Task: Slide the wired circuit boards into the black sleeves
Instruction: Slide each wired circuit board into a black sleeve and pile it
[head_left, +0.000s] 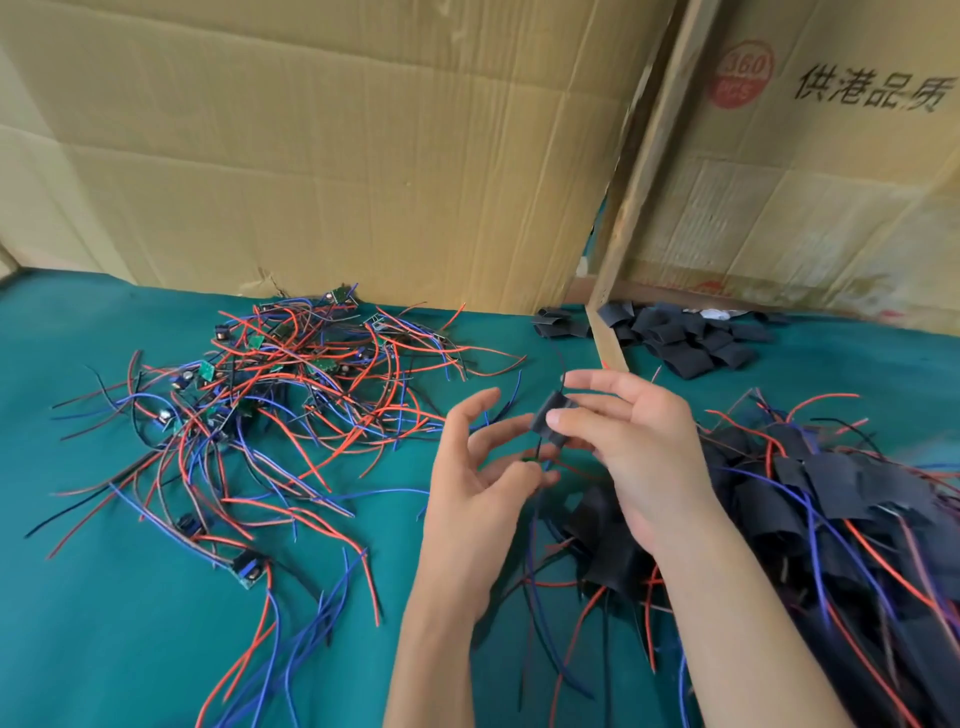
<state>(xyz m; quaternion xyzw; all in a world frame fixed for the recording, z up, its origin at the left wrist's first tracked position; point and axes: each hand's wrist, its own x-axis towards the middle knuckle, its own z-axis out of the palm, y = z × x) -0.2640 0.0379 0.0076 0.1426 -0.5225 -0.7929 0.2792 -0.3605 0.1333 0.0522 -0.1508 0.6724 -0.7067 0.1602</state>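
Note:
My right hand (628, 441) pinches a black sleeve (551, 418) between thumb and fingers above the green cloth. My left hand (483, 483) sits just below it, its thumb and fingertips pinching a small green board (531, 460) whose wires hang down toward me. The board's upper end meets the sleeve's lower opening; how far in it sits is hidden. A tangle of bare wired circuit boards (291, 374) with red, blue and black leads lies to the left. Empty black sleeves (680, 338) are heaped at the back right.
A pile of sleeved boards (810, 499) with trailing wires fills the right side. One loose board (247, 569) lies at the front left. Cardboard sheets (337, 156) and a wooden post (639, 171) wall off the back of the green cloth (104, 623).

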